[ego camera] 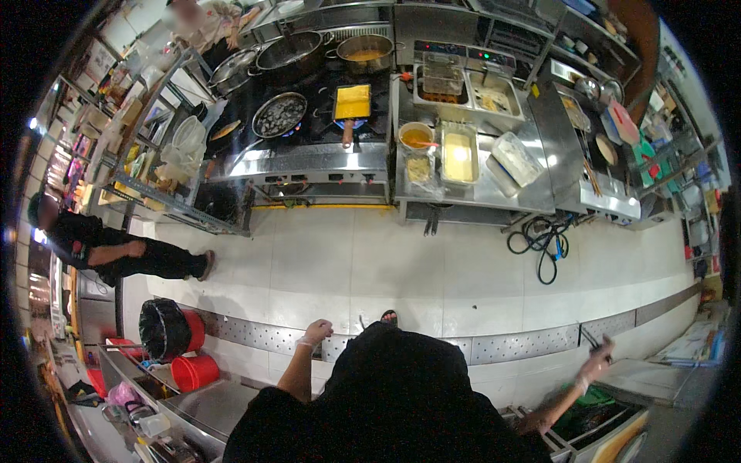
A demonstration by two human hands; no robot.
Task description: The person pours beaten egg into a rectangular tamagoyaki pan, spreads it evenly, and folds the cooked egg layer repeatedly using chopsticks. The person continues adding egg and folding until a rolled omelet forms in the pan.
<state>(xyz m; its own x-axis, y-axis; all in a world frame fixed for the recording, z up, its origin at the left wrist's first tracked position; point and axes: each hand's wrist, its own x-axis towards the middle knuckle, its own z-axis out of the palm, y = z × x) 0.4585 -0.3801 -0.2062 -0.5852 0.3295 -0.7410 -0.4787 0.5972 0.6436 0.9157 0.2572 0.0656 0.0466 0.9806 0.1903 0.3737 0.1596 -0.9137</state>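
Note:
My left hand (318,333), in a clear glove, hangs over the floor at lower centre; its fingers are curled, and whether they hold anything is unclear. At the right my right hand (598,360) grips dark tongs (590,340), near a steel counter edge. Across the aisle, a rectangular pan (352,103) of yellow egg sits over a blue flame, its wooden handle towards me. Left of it, a round pan (279,115) of bubbling dark liquid stands on another burner. A tray of pale yellow liquid (459,154) and a bowl of orange liquid (415,136) rest on the steel worktop.
A person in black (116,246) stands at the left; another person (202,29) is beyond the stove. A coiled black hose (544,240) lies on the floor by the right-hand worktop. Red buckets (194,373) and a lined bin (165,329) stand lower left. Fryer baskets (443,78) sit at the back.

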